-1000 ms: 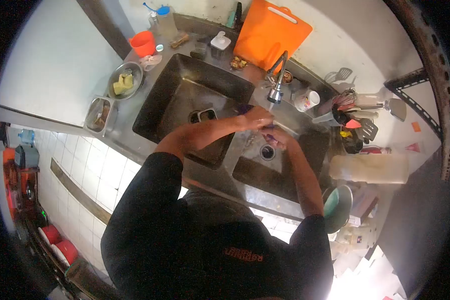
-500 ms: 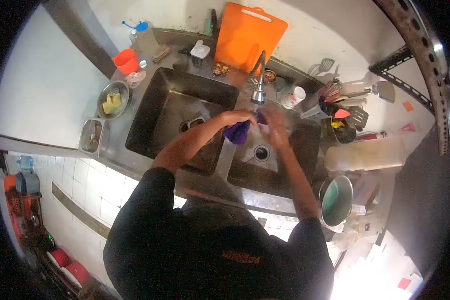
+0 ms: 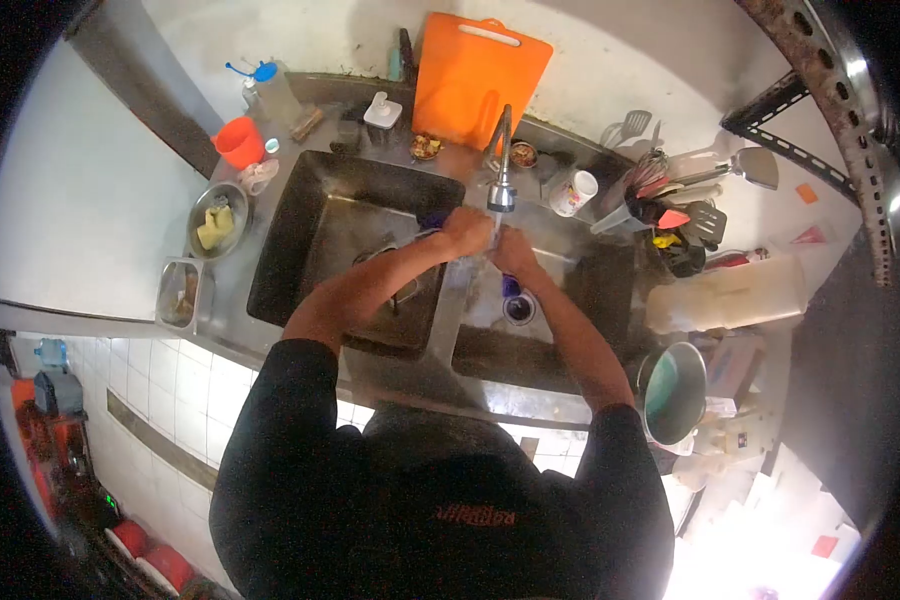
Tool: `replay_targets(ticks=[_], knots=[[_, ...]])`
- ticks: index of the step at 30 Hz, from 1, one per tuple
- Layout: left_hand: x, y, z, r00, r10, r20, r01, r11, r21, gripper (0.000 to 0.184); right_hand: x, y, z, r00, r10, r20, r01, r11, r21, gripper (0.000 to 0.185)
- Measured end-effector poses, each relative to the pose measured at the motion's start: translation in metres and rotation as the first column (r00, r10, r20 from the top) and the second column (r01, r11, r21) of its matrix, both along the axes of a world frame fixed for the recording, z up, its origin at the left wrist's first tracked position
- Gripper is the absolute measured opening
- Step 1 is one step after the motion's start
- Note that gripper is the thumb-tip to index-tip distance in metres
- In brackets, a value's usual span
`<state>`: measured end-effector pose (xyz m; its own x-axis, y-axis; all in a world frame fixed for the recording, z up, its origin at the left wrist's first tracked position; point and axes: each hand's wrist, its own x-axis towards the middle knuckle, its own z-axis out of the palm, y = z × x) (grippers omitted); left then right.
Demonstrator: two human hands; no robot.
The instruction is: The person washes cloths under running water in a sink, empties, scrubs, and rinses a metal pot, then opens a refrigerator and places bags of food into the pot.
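Note:
My left hand (image 3: 467,232) is closed on a purple cloth (image 3: 433,220), part of which sticks out to its left over the divider side of the left basin. Close beside it, my right hand (image 3: 513,250) is closed too, with more purple cloth (image 3: 511,286) hanging below it above the right basin. Both hands are just under the faucet head (image 3: 501,198), and water seems to run down between them. The cloth between the hands is mostly hidden by the fingers.
Left basin (image 3: 300,215) and right basin (image 3: 605,290) lie below. Behind stand an orange cutting board (image 3: 475,85), a soap dispenser (image 3: 382,115) and a white container (image 3: 573,193). Utensils (image 3: 660,200) and a pot (image 3: 673,393) are right; a metal bowl (image 3: 238,225) is left.
The purple cloth hung bunched from my left hand half a second ago; now it shows on both outer sides of my hands. My right hand has closed. The view has shifted.

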<state>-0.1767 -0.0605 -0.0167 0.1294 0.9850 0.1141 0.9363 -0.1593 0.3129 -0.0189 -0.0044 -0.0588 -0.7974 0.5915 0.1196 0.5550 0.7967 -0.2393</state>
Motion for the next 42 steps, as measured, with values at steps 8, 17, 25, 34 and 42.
replay_targets(ticks=[8, 17, 25, 34, 42], knots=[[-0.005, -0.009, -0.006, 0.954, -0.27, -0.13, 0.298, 0.901, 0.316, 0.025, 0.011, 0.002, 0.041, 0.996, -0.078, 0.034, 0.052, 0.247, -0.968, 0.027], [0.019, -0.025, -0.016, 0.196, 0.355, 0.914, -0.3, 0.909, -0.288, 0.043, 0.021, -0.028, 0.035, 0.794, -0.529, -0.3, -0.032, 0.456, -0.889, 0.044], [0.036, -0.036, -0.018, -0.214, 0.301, 0.929, 0.207, 0.944, -0.258, 0.032, 0.029, -0.04, 0.083, 0.811, -0.441, -0.384, -0.164, 0.46, -0.873, 0.058], [0.012, -0.023, 0.006, 0.29, 0.334, 0.897, 0.481, 0.759, -0.438, 0.031, 0.04, -0.049, 0.109, 0.972, 0.228, 0.064, -0.234, 0.964, 0.13, 0.072], [0.028, 0.007, -0.048, 0.657, 0.24, 0.715, 0.315, 0.774, -0.549, 0.048, 0.035, -0.005, 0.068, 0.971, 0.144, 0.191, -0.16, 0.984, 0.075, 0.055]])
